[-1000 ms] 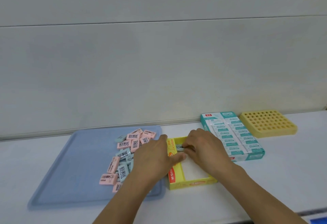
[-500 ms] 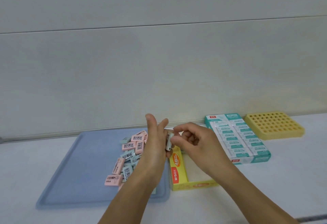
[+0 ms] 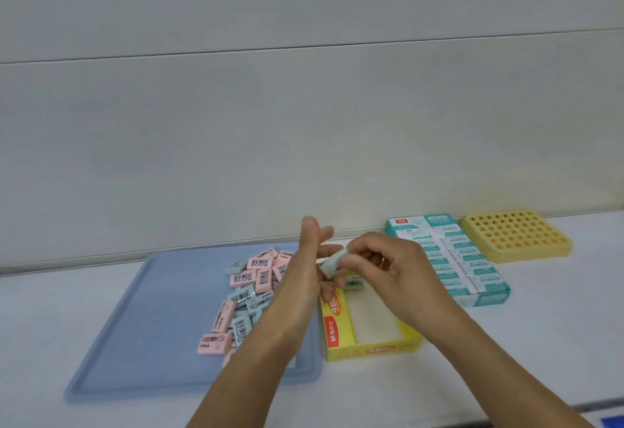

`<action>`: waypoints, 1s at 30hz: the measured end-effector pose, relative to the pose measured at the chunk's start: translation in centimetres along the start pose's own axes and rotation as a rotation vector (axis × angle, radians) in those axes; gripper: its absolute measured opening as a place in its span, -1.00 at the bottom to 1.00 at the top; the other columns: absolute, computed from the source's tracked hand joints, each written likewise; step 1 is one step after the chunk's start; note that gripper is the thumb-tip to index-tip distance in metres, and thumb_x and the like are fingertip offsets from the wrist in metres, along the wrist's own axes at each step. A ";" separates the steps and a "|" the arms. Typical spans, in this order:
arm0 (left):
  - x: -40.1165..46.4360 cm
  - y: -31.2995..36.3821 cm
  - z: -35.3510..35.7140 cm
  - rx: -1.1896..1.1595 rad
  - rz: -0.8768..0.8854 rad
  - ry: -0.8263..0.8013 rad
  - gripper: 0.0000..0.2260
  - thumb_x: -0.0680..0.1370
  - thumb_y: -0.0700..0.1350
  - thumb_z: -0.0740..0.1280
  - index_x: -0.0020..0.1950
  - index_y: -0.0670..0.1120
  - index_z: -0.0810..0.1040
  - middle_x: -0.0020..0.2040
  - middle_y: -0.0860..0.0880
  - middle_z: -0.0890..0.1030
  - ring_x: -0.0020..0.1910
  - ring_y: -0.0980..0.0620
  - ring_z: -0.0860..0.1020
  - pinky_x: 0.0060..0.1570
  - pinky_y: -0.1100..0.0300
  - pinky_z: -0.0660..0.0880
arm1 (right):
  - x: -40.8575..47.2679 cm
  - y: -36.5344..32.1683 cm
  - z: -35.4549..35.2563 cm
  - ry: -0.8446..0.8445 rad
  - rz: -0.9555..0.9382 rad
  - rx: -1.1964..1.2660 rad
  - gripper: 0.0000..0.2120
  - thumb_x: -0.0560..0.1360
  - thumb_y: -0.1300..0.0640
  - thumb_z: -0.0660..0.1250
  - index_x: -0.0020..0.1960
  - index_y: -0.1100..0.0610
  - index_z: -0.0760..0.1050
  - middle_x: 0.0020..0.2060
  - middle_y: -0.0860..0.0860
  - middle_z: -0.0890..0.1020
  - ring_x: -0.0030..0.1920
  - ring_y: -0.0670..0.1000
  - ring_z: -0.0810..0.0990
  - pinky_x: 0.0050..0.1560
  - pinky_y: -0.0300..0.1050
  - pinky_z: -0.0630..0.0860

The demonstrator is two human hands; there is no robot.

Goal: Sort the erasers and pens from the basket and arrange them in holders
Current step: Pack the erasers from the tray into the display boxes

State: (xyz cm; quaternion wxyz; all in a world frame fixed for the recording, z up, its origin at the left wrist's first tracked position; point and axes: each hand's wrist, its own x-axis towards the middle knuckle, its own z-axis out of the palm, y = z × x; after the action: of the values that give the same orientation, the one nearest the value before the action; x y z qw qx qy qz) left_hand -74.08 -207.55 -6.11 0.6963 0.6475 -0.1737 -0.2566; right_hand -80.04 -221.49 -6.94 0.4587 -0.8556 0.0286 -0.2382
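Hovering above the yellow box (image 3: pixel 371 348): pale eraser (image 3: pixel 332 262) pinched by right hand (image 3: pixel 388 268); left hand (image 3: pixel 304 279) open, fingers straight, alongside.

One head-worn view looks forward and slightly down from above the near edge of the white table (image 3: pixel 557 343), facing the grey wall (image 3: pixel 304 123) (which fills the upper half). It sits close, both forearms entering from the bottom edge, wide-angle bending the far table edge.
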 end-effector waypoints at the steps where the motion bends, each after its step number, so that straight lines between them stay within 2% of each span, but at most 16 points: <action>1: 0.1 0.0 -0.3 0.030 -0.015 0.012 -0.44 0.38 0.46 0.13 0.13 0.13 0.59 -0.11 0.06 0.68 -0.28 0.11 0.57 -0.28 0.24 0.49 | 0.0 0.2 -0.3 0.022 0.043 0.012 -0.84 0.50 0.08 0.40 -0.25 -0.06 0.58 -0.37 -0.14 0.58 -0.34 -0.17 0.49 -0.29 -0.39 0.35; 3: 0.0 0.0 -0.7 0.066 -0.015 0.050 -0.66 0.53 0.21 0.25 0.04 0.02 0.68 -0.18 0.01 0.68 -0.28 0.13 0.59 -0.32 0.31 0.48 | -0.2 0.4 -0.7 0.040 0.118 0.015 -0.76 0.55 0.05 0.34 -0.30 -0.04 0.54 -0.41 -0.10 0.58 -0.41 -0.19 0.46 -0.34 -0.38 0.33; 6: -0.2 -0.4 -1.2 0.095 0.033 0.101 -0.86 0.53 -0.03 0.37 -0.06 -0.03 0.71 -0.30 0.02 0.64 -0.33 0.19 0.54 -0.33 0.37 0.45 | -0.6 0.4 -0.9 0.049 0.169 0.042 -0.70 0.56 0.01 0.31 -0.34 0.00 0.52 -0.44 -0.07 0.57 -0.46 -0.17 0.40 -0.39 -0.33 0.32; 8: -0.1 -0.5 -1.2 0.091 0.047 0.136 -0.90 0.52 -0.07 0.40 -0.09 -0.04 0.71 -0.37 0.04 0.61 -0.40 0.22 0.50 -0.36 0.40 0.42 | -0.8 0.4 -0.8 0.057 0.162 0.029 -0.77 0.55 0.01 0.32 -0.28 -0.03 0.55 -0.39 -0.09 0.59 -0.43 -0.16 0.44 -0.36 -0.29 0.37; 10: 0.1 -0.7 -1.3 0.075 0.060 0.161 -0.91 0.53 -0.11 0.40 -0.11 -0.05 0.71 -0.40 0.04 0.58 -0.45 0.23 0.48 -0.41 0.42 0.39 | -1.0 0.2 -0.9 0.050 0.111 0.027 -0.92 0.50 0.06 0.39 -0.06 -0.12 0.57 -0.23 -0.15 0.60 -0.27 -0.14 0.53 -0.25 -0.33 0.44; 12: 0.1 -0.7 -1.4 0.096 0.068 0.158 -0.89 0.53 -0.12 0.40 -0.14 -0.04 0.71 -0.42 0.06 0.57 -0.46 0.23 0.47 -0.42 0.43 0.38 | -1.3 0.2 -1.0 0.013 0.015 -0.025 -0.74 0.45 0.13 0.47 0.09 -0.08 0.57 -0.16 -0.16 0.58 -0.17 -0.09 0.56 -0.19 -0.33 0.47; 14: 0.1 -0.8 -1.4 0.150 0.077 0.119 -0.88 0.54 -0.11 0.38 -0.13 -0.02 0.71 -0.42 0.10 0.59 -0.44 0.25 0.48 -0.39 0.44 0.38 | -1.4 0.2 -1.2 -0.009 -0.079 -0.150 -0.78 0.43 0.15 0.49 0.05 -0.01 0.60 -0.17 -0.14 0.56 -0.17 -0.07 0.54 -0.18 -0.30 0.47; 16: 0.0 -1.0 -1.2 0.244 0.093 0.103 -0.87 0.56 -0.07 0.35 -0.04 -0.01 0.70 -0.34 0.14 0.64 -0.37 0.30 0.51 -0.33 0.48 0.39 | -1.4 0.5 -1.4 -0.016 -0.097 -0.286 -0.84 0.45 0.11 0.47 0.01 0.00 0.59 -0.23 -0.16 0.52 -0.19 -0.08 0.50 -0.19 -0.26 0.44; 17: 0.0 -1.2 -1.3 0.382 0.121 0.113 -0.85 0.57 0.00 0.34 0.05 0.03 0.67 -0.20 0.20 0.65 -0.26 0.35 0.52 -0.23 0.49 0.40 | -1.4 0.7 -1.6 -0.037 -0.072 -0.375 -0.86 0.47 0.07 0.44 0.02 -0.02 0.57 -0.24 -0.17 0.50 -0.20 -0.10 0.48 -0.19 -0.24 0.44; 18: 0.0 -1.4 -1.4 0.597 0.154 0.110 -0.76 0.55 0.11 0.33 0.18 0.11 0.59 0.00 0.27 0.62 -0.07 0.38 0.50 -0.04 0.48 0.40 | -1.4 0.9 -1.8 -0.074 -0.042 -0.475 -0.87 0.49 0.02 0.40 0.03 -0.04 0.55 -0.22 -0.17 0.49 -0.18 -0.12 0.47 -0.16 -0.21 0.44; 19: 0.0 -1.7 -1.6 0.819 0.168 0.060 -0.56 0.50 0.22 0.34 0.35 0.18 0.45 0.19 0.32 0.50 0.15 0.36 0.42 0.18 0.38 0.34 | -1.4 1.2 -2.0 -0.127 -0.010 -0.577 -0.87 0.50 -0.04 0.35 0.04 -0.07 0.54 -0.18 -0.17 0.50 -0.14 -0.14 0.47 -0.13 -0.17 0.45; 20: 0.0 -1.9 -1.8 0.999 0.163 -0.022 -0.34 0.42 0.32 0.36 0.47 0.21 0.27 0.33 0.32 0.36 0.33 0.29 0.29 0.34 0.25 0.20 | -1.5 1.5 -2.1 -0.184 0.010 -0.665 -0.84 0.52 -0.09 0.31 0.06 -0.09 0.52 -0.12 -0.16 0.51 -0.08 -0.13 0.48 -0.10 -0.14 0.45; 21: 0.0 -2.2 -1.9 1.131 0.139 -0.103 -0.15 0.34 0.39 0.38 0.53 0.21 0.11 0.45 0.28 0.24 0.44 0.25 0.14 0.43 0.16 0.05 | -1.5 1.6 -2.0 -0.242 0.024 -0.729 -0.81 0.52 -0.12 0.28 0.09 -0.11 0.52 -0.06 -0.16 0.51 -0.01 -0.10 0.48 -0.08 -0.12 0.45; 22: 0.0 -2.4 -2.0 1.210 0.110 -0.168 -0.02 0.28 0.44 0.39 0.56 0.20 -0.01 0.53 0.25 0.10 0.49 0.25 0.01 0.46 0.12 -0.08 | -1.6 1.8 -1.8 -0.284 0.026 -0.760 -0.78 0.53 -0.14 0.27 0.13 -0.12 0.51 -0.01 -0.15 0.50 0.03 -0.07 0.48 -0.08 -0.13 0.44; 24: 0.3 -2.9 -2.1 1.244 0.074 -0.209 0.07 0.23 0.47 0.39 0.57 0.18 -0.09 0.57 0.23 -0.02 0.50 0.25 -0.06 0.47 0.10 -0.17 | -1.5 2.1 -1.1 -0.310 0.020 -0.781 -0.74 0.54 -0.15 0.25 0.18 -0.13 0.51 0.04 -0.12 0.48 0.05 -0.03 0.47 -0.10 -0.14 0.39; 30: 0.7 -3.3 -2.8 1.227 0.087 -0.212 0.05 0.22 0.48 0.40 0.56 0.18 -0.01 0.57 0.23 0.03 0.46 0.28 0.01 0.44 0.18 -0.12 | -0.5 3.4 0.5 -0.246 -0.030 -0.795 -0.77 0.57 -0.15 0.22 0.15 -0.13 0.54 0.02 -0.13 0.54 0.01 -0.05 0.48 -0.07 -0.16 0.26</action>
State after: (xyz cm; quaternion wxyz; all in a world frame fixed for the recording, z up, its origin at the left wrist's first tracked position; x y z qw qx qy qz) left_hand -72.38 -205.81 -9.70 0.1862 0.8928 -0.3840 -0.1443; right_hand -79.73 -222.94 -10.04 0.0891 -0.9885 0.0510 -0.1113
